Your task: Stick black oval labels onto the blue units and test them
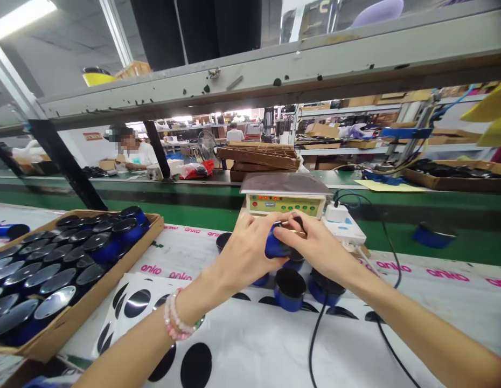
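Observation:
Both my hands meet over the middle of the bench and grip one small blue round unit [276,247] with a black face. My left hand [246,252] wraps it from the left, fingers curled. From the right, my right hand [315,245] pinches its top edge. Under the hands stand three more blue units, one of them a blue unit [290,288] with its black top up. Right behind my hands sits a beige tester box [286,203] with a red display and green buttons.
A cardboard tray [92,293] packed with several blue units with shiny black tops lies at the left. White sheets with black round stickers [196,364] cover the near bench. A white power strip [342,226] and black cables [315,339] run right. A person sits beyond the green conveyor [202,213].

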Action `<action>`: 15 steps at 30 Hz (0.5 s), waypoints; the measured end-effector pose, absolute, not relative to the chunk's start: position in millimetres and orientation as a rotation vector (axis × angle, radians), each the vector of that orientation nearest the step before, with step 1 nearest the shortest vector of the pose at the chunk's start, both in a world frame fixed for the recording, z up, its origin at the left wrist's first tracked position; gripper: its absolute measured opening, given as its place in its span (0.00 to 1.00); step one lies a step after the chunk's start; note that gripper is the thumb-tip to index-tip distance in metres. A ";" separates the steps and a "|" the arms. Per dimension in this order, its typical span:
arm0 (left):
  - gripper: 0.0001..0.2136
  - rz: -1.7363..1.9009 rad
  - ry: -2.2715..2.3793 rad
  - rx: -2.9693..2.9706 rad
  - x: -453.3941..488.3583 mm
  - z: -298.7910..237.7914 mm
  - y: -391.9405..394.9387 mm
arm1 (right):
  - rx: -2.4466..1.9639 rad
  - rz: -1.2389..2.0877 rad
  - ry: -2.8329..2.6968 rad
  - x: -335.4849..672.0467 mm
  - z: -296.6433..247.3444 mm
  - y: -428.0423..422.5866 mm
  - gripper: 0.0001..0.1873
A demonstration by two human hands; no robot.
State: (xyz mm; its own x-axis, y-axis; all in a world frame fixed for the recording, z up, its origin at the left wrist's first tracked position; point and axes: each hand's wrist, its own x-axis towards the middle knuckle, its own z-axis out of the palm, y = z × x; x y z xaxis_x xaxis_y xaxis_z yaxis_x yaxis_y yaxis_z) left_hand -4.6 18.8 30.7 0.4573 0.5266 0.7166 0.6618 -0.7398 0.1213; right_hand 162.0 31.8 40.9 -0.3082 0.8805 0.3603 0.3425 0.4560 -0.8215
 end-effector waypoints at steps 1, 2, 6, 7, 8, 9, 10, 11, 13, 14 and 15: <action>0.32 -1.132 -1.035 -2.512 -4.3 29.4 16.9 | -1.028 0.799 -1.841 158.8 38.5 32.4 0.19; 0.30 -1.114 -1.032 -2.499 -4.1 27.8 15.1 | -1.025 0.800 -1.832 155.7 36.8 32.9 0.19; 0.30 -1.049 -1.092 -2.472 -16.7 19.4 12.4 | -1.028 0.847 -1.942 152.9 36.5 32.5 0.19; 0.31 -1.028 -1.198 -2.448 -27.1 17.0 13.8 | -1.047 0.835 -1.980 156.6 36.8 32.3 0.19; 0.32 -1.008 -1.351 -2.398 -41.7 14.3 16.3 | -1.079 0.805 -2.012 162.3 36.6 32.4 0.19; 0.31 -0.980 -1.549 -2.316 -60.4 11.2 19.9 | -1.125 0.761 -2.040 170.0 35.6 32.9 0.19; 0.29 -0.950 -1.765 -2.200 -82.4 7.4 24.4 | -1.181 0.706 -2.063 178.8 33.5 34.0 0.19; 0.26 -0.945 -1.904 -2.091 -106.7 3.1 29.6 | -1.244 0.645 -2.088 188.0 30.4 35.8 0.18; 0.24 -0.881 -2.157 -1.923 -154.2 -7.0 39.7 | -1.367 0.511 -2.147 203.8 21.6 41.7 0.15; 0.22 -0.816 -2.246 -1.903 -173.5 -12.0 43.7 | -1.415 0.446 -2.185 208.5 16.4 45.7 0.13; 0.22 -0.747 -2.314 -1.892 -187.4 -16.3 46.3 | -1.451 0.391 -2.230 210.3 11.1 50.5 0.12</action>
